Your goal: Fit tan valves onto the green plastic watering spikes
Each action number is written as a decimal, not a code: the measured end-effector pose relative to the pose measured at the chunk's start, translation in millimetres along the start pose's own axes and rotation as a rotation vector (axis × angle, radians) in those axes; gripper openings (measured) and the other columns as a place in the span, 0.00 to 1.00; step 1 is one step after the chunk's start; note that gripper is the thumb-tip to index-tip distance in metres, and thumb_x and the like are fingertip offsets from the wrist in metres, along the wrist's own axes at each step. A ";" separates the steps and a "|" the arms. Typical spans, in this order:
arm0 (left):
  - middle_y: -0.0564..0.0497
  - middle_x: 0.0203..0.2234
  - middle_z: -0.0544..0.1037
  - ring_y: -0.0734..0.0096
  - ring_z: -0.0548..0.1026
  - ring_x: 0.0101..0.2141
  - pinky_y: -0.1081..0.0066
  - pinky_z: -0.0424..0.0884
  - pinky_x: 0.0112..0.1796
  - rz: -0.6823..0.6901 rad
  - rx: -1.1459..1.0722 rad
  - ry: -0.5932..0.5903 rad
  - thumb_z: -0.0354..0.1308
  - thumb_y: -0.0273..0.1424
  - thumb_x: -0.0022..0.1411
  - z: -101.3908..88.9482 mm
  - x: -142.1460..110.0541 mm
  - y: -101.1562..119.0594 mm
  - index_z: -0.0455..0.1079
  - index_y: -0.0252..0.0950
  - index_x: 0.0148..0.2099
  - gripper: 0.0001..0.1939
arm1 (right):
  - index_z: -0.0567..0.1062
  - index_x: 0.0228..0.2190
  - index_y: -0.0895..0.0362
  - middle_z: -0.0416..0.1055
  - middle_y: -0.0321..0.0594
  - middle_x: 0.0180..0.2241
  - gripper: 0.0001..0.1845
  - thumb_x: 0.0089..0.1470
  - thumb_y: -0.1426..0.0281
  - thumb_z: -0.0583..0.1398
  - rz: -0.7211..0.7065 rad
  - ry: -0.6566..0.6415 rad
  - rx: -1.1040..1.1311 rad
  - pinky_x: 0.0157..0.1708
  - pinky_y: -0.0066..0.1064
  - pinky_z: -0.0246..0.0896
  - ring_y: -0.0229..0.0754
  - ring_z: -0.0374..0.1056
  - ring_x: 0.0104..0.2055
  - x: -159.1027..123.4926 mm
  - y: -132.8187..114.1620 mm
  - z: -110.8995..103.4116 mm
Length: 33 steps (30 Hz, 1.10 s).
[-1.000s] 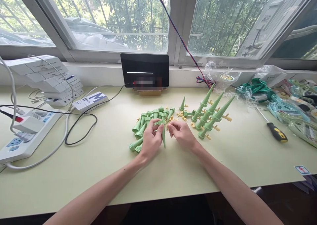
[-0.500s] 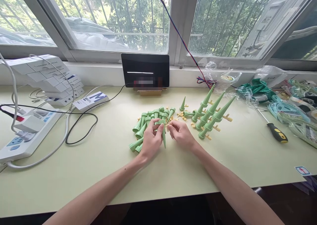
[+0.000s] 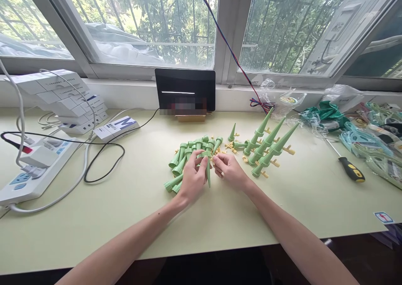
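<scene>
On the counter [image 3: 125,218], my left hand [image 3: 194,174] has its grip around a green spike [image 3: 208,175], tip toward six o'clock! Right hand [image 3: 230,170] at three o'clock, grip pinched narrow; contents, can't tell. Green tubes [image 3: 178,168] crowd ten o'clock.

On 1 worktop [image 3: 141,209] there are 2 bare hands, 1 left hand [image 3: 194,175] and 1 right hand [image 3: 231,171], with 1 green spike [image 3: 208,174] in the left. Beyond them are 3 long green spikes [image 3: 266,145] and, toward the far edge, 1 short green cone [image 3: 232,133]. Overlapping green tubes [image 3: 179,166] number at least 6; yellow fittings [image 3: 230,145] are too small to count. Also: 1 tablet [image 3: 185,84], 1 screwdriver [image 3: 351,169], 1 power strip [image 3: 37,174], 1 lettered box [image 3: 114,128], at least 4 stacked white boxes [image 3: 64,94] and, by the near edge, 1 sticker [image 3: 383,217].
</scene>
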State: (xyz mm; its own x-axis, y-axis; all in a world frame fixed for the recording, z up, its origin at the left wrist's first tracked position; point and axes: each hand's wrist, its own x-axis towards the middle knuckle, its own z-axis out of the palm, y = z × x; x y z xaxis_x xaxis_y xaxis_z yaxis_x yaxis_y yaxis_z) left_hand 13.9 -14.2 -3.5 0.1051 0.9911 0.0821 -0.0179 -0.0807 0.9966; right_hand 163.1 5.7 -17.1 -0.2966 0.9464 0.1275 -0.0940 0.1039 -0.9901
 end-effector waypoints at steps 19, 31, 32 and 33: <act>0.62 0.16 0.66 0.80 0.59 0.12 0.78 0.58 0.13 -0.117 -0.184 0.081 0.57 0.45 0.63 3.2 3.5 1.6 0.61 0.39 0.45 0.17 | 0.72 0.33 0.58 0.67 0.33 0.24 0.18 0.54 0.54 0.63 -0.063 0.094 -0.041 0.16 0.27 0.55 0.31 0.60 0.17 2.1 -4.6 -0.7; 0.63 0.15 0.62 0.80 0.59 0.12 0.79 0.57 0.12 -0.101 -0.187 0.064 0.59 0.47 0.61 4.5 1.0 -4.8 0.60 0.39 0.45 0.20 | 0.71 0.32 0.57 0.66 0.33 0.22 0.15 0.59 0.58 0.60 -0.109 0.115 -0.134 0.20 0.28 0.56 0.34 0.60 0.20 0.5 2.7 -3.1; 0.63 0.15 0.63 0.80 0.59 0.12 0.79 0.57 0.12 -0.094 -0.178 0.064 0.59 0.47 0.61 4.8 0.4 -5.1 0.60 0.40 0.45 0.20 | 0.71 0.32 0.57 0.66 0.33 0.22 0.14 0.60 0.59 0.59 -0.119 0.112 -0.165 0.21 0.28 0.56 0.34 0.60 0.20 0.1 3.2 -3.7; 0.63 0.15 0.63 0.80 0.59 0.12 0.79 0.57 0.12 -0.087 -0.170 0.063 0.59 0.46 0.61 5.2 -0.2 -5.1 0.60 0.40 0.45 0.20 | 0.70 0.32 0.57 0.65 0.33 0.22 0.13 0.60 0.60 0.58 -0.128 0.109 -0.198 0.21 0.28 0.56 0.35 0.60 0.21 -0.3 3.2 -4.3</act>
State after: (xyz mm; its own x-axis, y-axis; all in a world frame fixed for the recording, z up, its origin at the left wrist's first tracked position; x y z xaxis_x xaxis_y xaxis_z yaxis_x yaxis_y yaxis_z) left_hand 19.2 -14.5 -8.5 0.0515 0.9986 -0.0100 -0.1800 0.0191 0.9835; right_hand 167.0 7.0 -20.6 -0.1886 0.9481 0.2559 0.0669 0.2724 -0.9599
